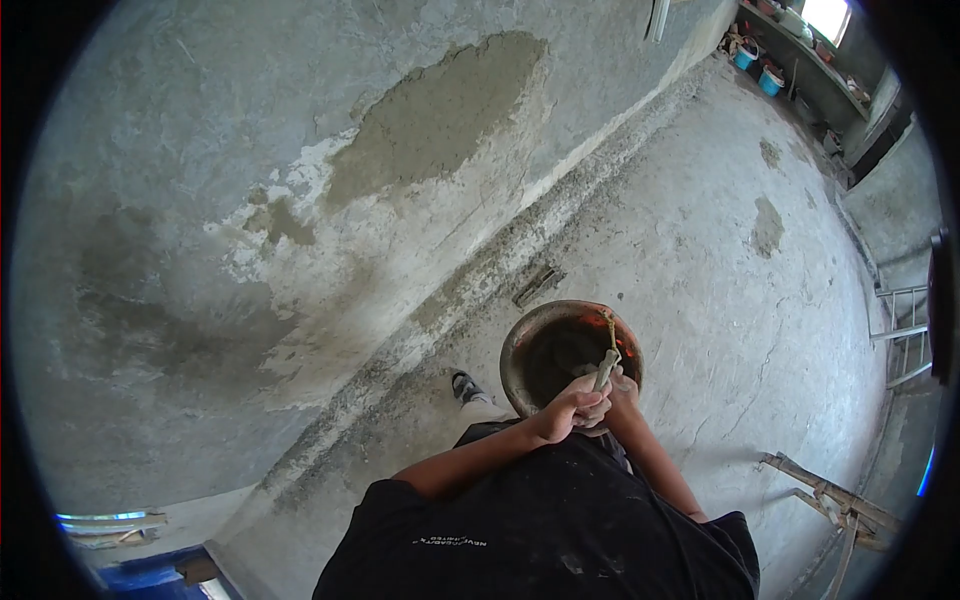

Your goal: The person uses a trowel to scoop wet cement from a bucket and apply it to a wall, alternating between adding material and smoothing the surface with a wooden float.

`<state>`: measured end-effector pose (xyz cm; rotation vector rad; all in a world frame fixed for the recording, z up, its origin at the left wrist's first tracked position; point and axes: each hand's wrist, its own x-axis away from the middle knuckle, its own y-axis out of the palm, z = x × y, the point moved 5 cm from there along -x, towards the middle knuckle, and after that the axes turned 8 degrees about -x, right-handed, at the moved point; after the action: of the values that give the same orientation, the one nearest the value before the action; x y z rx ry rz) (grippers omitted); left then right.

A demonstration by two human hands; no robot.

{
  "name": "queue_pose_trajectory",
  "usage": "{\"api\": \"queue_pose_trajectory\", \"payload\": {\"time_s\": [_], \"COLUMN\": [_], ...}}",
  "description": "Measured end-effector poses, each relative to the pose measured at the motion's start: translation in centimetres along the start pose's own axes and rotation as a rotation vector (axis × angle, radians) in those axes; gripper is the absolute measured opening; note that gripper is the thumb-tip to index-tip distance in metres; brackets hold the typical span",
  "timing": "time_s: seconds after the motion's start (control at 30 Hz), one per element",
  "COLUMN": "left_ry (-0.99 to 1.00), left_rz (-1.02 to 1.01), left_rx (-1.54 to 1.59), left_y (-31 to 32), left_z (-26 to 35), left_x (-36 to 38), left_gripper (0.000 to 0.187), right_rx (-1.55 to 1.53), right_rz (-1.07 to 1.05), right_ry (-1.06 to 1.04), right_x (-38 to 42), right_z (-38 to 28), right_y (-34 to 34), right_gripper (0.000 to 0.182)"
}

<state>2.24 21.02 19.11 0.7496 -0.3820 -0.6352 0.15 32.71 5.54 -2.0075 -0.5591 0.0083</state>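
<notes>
- The wall fills the upper left of the frame: grey rough cement, with one fresh sandy patch of plaster near the top centre and damp darker stains lower left.
- The concrete floor takes the right half, pale and gritty, with two small dark blotches.
- One round pan, rust-coloured and caked at the rim, sits just right of centre; its dark contents are hard to make out.
- A wooden frame is cut off at the lower right edge.
- One shoe shows left of the pan; the other is hidden.
- The left hand and right hand are both closed round one slim tool handle over the pan's near rim; its working end is hidden.
</notes>
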Motion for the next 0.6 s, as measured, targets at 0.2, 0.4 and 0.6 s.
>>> {"api": "queue_pose_trajectory", "payload": {"time_s": [0.2,0.4,0.6], "left_ry": [0.009,-0.043,-0.046], "left_rz": [-0.023,0.011,-0.05], "left_rx": [-0.036,-0.076,-0.126], "left_y": [0.5,2.4,3.2], "left_z": [-0.2,-1.2,-0.9], "left_x": [-0.4,0.6,0.4], "left_gripper": [0.043,0.048,0.047], "right_rx": [0.028,0.011,-0.221], "right_rz": [0.085,0.186,0.142], "right_ry": [-0.022,-0.049,0.027], "right_x": [-0.1,1.3,3.3], "right_z": [-1.7,-0.8,-3.4], "right_y": [-3.8,-6.1,-7.3], "right_gripper": [0.024,0.042,0.035]}}
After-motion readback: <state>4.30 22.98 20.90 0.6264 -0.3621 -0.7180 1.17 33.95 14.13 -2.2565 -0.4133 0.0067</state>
